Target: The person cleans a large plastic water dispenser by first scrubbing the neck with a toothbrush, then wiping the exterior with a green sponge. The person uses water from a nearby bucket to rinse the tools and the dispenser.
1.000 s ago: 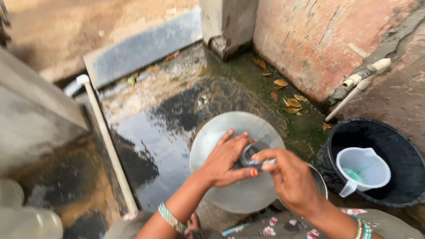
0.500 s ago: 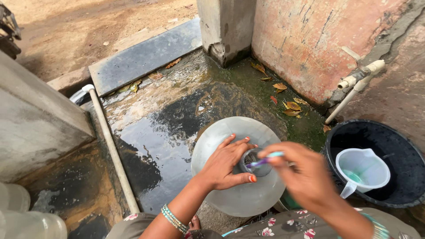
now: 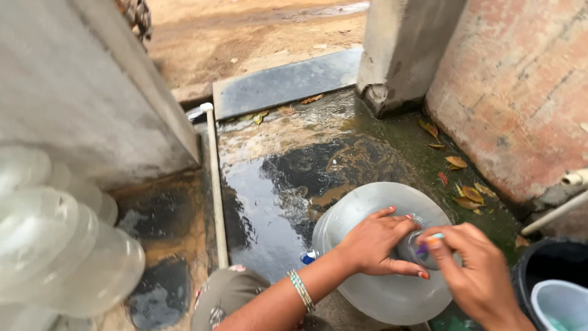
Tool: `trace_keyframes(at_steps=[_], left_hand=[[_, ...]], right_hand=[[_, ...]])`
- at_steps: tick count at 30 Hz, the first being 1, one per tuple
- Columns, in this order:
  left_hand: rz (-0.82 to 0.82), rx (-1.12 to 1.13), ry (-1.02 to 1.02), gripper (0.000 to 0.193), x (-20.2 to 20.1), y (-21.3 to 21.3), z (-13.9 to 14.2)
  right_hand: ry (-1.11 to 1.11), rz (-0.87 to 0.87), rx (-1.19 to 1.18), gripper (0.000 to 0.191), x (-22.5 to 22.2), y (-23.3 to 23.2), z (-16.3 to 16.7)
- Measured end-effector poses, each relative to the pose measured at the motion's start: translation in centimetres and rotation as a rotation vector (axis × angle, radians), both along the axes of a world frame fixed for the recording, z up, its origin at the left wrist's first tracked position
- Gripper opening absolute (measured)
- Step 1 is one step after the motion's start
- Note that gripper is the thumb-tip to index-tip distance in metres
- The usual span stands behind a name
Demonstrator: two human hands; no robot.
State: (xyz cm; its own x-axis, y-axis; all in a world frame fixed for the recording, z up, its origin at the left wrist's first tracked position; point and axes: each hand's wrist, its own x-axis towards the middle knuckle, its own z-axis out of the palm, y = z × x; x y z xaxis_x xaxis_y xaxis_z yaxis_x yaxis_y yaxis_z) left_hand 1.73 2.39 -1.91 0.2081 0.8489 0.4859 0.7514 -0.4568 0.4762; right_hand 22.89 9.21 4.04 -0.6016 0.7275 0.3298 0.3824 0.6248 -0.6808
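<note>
We look down on a wet concrete floor [image 3: 269, 184] hemmed by a grey wall [image 3: 79, 92] and a pink plastered wall [image 3: 520, 79]. At left lie several clear empty jugs [image 3: 55, 245], on their sides and unlabelled. The large clear water jug [image 3: 380, 294] stands on the wet floor just before us, neck up — a posture that keeps its mouth reachable. We steady it with the left hand [image 3: 376, 245], fingers curled closed about the neck. The right hand [image 3: 478, 276] pinches a slim brush [image 3: 429, 243] at the mouth, its handle bluish; the bristles are hidden. A black bucket [image 3: 539, 270] at right holds a pale mug [image 3: 560, 303] — near, not touching the jug. No labels or signs show.
</note>
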Motion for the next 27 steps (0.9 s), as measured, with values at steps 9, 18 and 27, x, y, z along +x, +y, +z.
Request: trace_keyframes(at_steps=[9, 18, 27], left_hand=[[-0.007, -0.056, -0.025, 0.092, -0.9, 0.6, 0.0], [-0.052, 0.084, -0.037, 0.090, -0.8, 0.1, -0.2], [-0.118, 0.051, -0.008, 0.080, -2.7, -1.3, 1.3]], right_hand=[[0.233, -0.048, 0.175, 0.021, 2.0, -3.6, 8.3], [0.118, 0.094, 0.274, 0.017, -0.8, -2.8, 4.3], [0.259, 0.079, 0.301, 0.034, 1.5, -6.9, 9.4]])
